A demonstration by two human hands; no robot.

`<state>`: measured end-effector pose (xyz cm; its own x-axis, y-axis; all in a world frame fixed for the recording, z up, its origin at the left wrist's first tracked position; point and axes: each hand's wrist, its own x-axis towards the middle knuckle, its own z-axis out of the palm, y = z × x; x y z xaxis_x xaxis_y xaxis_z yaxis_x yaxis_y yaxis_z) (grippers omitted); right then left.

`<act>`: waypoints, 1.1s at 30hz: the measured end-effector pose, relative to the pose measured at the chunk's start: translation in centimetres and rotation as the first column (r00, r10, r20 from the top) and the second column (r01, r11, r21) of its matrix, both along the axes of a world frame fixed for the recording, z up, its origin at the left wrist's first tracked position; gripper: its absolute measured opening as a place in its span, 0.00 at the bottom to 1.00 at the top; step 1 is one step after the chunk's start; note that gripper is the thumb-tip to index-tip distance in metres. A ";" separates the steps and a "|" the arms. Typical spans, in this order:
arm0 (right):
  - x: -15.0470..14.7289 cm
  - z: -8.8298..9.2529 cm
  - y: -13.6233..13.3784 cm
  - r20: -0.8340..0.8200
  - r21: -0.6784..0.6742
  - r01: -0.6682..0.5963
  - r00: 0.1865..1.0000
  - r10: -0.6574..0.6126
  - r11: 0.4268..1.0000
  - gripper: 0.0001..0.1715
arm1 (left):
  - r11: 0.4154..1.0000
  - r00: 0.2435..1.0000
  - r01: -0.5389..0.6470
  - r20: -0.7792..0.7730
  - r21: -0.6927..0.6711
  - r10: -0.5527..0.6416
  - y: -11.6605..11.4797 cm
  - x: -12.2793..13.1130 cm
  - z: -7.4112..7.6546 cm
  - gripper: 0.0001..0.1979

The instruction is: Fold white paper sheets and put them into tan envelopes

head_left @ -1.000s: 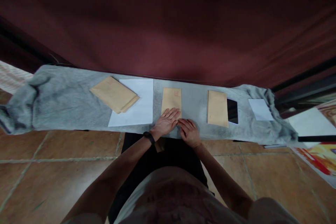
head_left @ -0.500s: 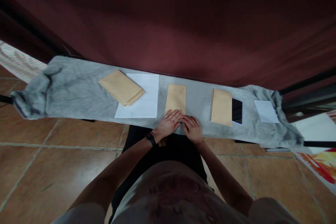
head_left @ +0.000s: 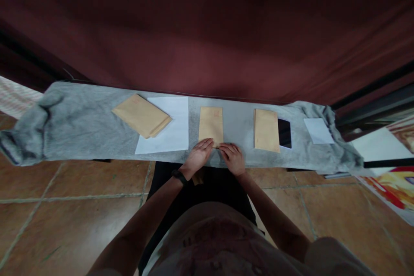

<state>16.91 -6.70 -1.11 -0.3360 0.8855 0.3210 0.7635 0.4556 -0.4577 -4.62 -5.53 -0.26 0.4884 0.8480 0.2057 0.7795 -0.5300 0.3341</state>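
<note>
A brown paper envelope [head_left: 211,123] lies upright in the middle of the grey cloth, with small red print near its top right corner. My left hand [head_left: 200,154], with a dark band at the wrist, grips the envelope's near left edge, fingers together on its lower end. My right hand [head_left: 233,158] has its fingertips closed on the near right corner. The hands are close together but apart, and they hide the envelope's bottom edge and the thumbs in part.
To the left, several brown envelopes [head_left: 141,115] overlap white paper sheets [head_left: 174,133]. A stack of brown envelopes [head_left: 267,130] lies to the right, partly over a dark-screened phone [head_left: 285,133]. Farther right is a small white sheet [head_left: 318,131]. A grey cloth [head_left: 87,125] covers the narrow table.
My left hand has drawn back from over the envelope to its near left edge, and my hands have parted slightly. The view has shifted a little.
</note>
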 end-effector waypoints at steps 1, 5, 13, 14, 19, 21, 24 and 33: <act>-0.1 0.0 0.0 -0.010 0.002 0.006 1.000 -0.006 1.000 0.16 | 1.000 1.000 -0.002 0.013 0.000 0.002 0.0 -0.1 0.0 0.21; -0.6 0.0 0.1 -0.037 -0.007 0.065 0.997 -0.065 0.998 0.14 | 1.000 0.996 -0.017 0.082 0.006 0.016 0.2 -0.1 -0.1 0.20; -1.8 0.0 0.5 -0.049 0.032 0.166 0.985 -0.164 0.986 0.12 | 0.996 0.975 -0.082 0.207 -0.021 0.085 0.2 -0.1 -0.6 0.17; -1.9 0.0 0.6 -0.035 0.028 0.181 0.983 -0.180 0.983 0.12 | 0.996 0.974 -0.083 0.209 -0.026 0.087 0.2 -0.2 -0.6 0.17; -2.3 0.1 0.8 0.021 -0.026 0.235 0.972 -0.235 0.972 0.09 | 0.995 0.974 -0.089 0.206 -0.036 0.095 0.2 -0.2 -0.6 0.19; -2.3 0.2 0.9 0.020 -0.025 0.239 0.971 -0.239 0.971 0.10 | 0.995 0.973 -0.093 0.207 -0.038 0.099 0.1 -0.2 -0.6 0.20; -2.2 0.2 0.8 -0.006 0.004 0.238 0.971 -0.238 0.971 0.12 | 0.996 0.972 -0.089 0.217 -0.023 0.092 -0.1 -0.2 -0.6 0.21; -4.9 0.0 -2.3 0.095 0.045 -0.017 0.995 0.013 0.999 0.26 | 0.996 0.992 -0.076 0.105 0.057 0.069 -0.5 -0.3 -0.8 0.20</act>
<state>12.01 -9.02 -1.12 -0.3798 0.8653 0.3272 0.7954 0.4861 -0.3620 -4.90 -5.99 -1.05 0.3997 0.8649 0.3036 0.7796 -0.4949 0.3837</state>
